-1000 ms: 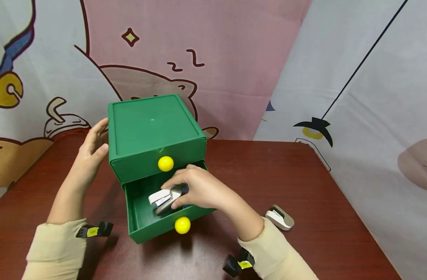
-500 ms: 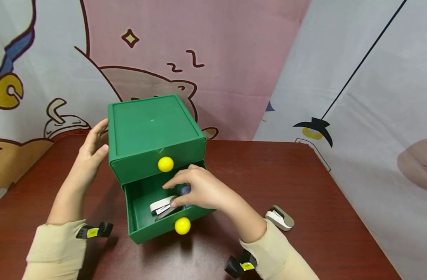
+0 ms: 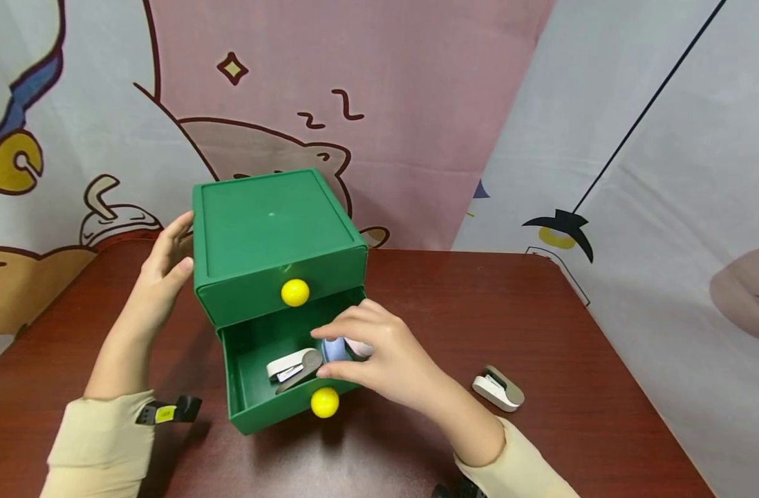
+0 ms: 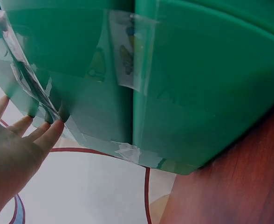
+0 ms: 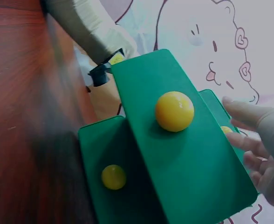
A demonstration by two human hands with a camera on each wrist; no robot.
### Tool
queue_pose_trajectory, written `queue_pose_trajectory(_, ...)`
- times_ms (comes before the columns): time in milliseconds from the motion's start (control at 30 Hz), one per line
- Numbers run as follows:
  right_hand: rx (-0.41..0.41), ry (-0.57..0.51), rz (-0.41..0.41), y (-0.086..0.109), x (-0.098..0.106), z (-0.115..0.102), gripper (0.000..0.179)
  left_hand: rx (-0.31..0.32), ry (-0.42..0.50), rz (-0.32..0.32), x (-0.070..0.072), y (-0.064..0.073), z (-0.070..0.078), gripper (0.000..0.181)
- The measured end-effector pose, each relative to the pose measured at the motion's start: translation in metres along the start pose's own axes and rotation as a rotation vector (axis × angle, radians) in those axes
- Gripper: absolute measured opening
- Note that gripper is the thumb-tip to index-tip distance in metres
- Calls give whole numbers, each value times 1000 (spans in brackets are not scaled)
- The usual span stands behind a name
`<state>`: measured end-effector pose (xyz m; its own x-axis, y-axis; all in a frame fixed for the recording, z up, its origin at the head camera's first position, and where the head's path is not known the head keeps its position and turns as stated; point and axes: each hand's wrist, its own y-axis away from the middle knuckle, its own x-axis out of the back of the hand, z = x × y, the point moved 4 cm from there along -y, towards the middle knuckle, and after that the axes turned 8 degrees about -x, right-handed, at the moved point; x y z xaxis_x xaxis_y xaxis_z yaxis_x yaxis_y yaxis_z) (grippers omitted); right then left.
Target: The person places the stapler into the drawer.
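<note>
A green cabinet (image 3: 274,221) stands on the table with its top drawer closed and the drawer (image 3: 245,387) below pulled out. At the left wall of the cabinet rests my left hand (image 3: 162,270), its extended fingers (image 4: 51,137) touching the side in the left wrist view. My right hand (image 3: 388,353) hovers over the right part of the pulled-out drawer, thumb and fingers apart with nothing between them. Inside that drawer lies a white and grey-brown stapler (image 3: 295,366). Beside it are a blue rounded object (image 3: 334,349) and a pale pink one (image 3: 359,348), both partly hidden by my right hand.
Another white and grey-brown stapler (image 3: 498,389) lies on the brown table (image 3: 442,297) to the right. Yellow ball knobs stick out from the drawers, including a lower drawer's knob (image 5: 113,177) in the right wrist view. A printed cloth (image 3: 417,124) hangs behind the table.
My right hand has lowered the stapler into the drawer, let go of it and drawn back to the right, uncovering the blue and pink objects. My left hand has stayed in place.
</note>
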<state>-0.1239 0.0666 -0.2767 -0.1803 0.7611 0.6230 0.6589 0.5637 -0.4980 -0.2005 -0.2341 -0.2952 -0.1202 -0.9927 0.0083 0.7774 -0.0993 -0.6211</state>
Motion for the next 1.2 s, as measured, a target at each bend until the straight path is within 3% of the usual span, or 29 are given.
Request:
queue_pose_trajectory(200, 211, 80, 90, 19, 2, -7, 33, -1, 3, -1, 0, 0, 0, 62)
queue_pose_trajectory(433, 338, 263, 115, 40, -6, -7, 23, 23, -18, 1, 0, 0, 0, 62)
queue_pose_trajectory(600, 314, 292, 86, 49, -14, 1, 27, 16, -12, 3, 0, 1, 0, 63)
queue_pose_trajectory(833, 210, 141, -7, 54, -24, 15, 37, 20, -8, 4, -1, 1, 0, 62)
queue_pose_trajectory(1200, 165, -17, 11, 51, -32, 20, 35, 26, -25, 6, 1, 1, 0, 62)
